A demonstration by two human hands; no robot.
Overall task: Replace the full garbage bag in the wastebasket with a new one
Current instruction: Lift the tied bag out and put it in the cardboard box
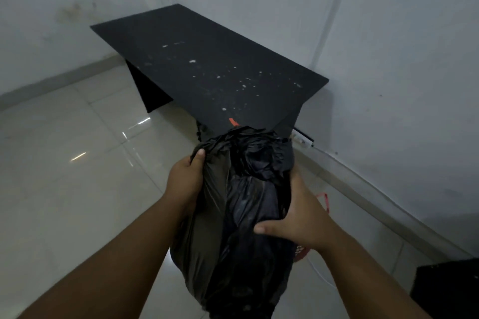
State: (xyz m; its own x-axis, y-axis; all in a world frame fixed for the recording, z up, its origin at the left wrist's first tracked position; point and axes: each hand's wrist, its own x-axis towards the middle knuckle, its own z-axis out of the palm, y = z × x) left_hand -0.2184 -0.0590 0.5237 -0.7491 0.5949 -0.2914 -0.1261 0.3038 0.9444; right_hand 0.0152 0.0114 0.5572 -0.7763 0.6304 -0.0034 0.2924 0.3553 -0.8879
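Observation:
A full black garbage bag (241, 228) hangs in the air in front of me, bulging and crumpled at its top. My left hand (185, 184) grips its upper left side, thumb on the plastic. My right hand (298, 217) clasps its right side, thumb across the front. A red wastebasket (300, 254) shows only as a sliver behind the bag, below my right wrist. A red strip (324, 201) pokes out to the right of my right hand; a small red tip (233, 121) shows above the bag's top.
A black table (207, 65) with white specks stands against the right wall, just beyond the bag. A white power strip (302, 138) and cable run along the wall's base. A black object (448, 290) sits at the lower right. Glossy tiled floor (77, 176) spreads to the left.

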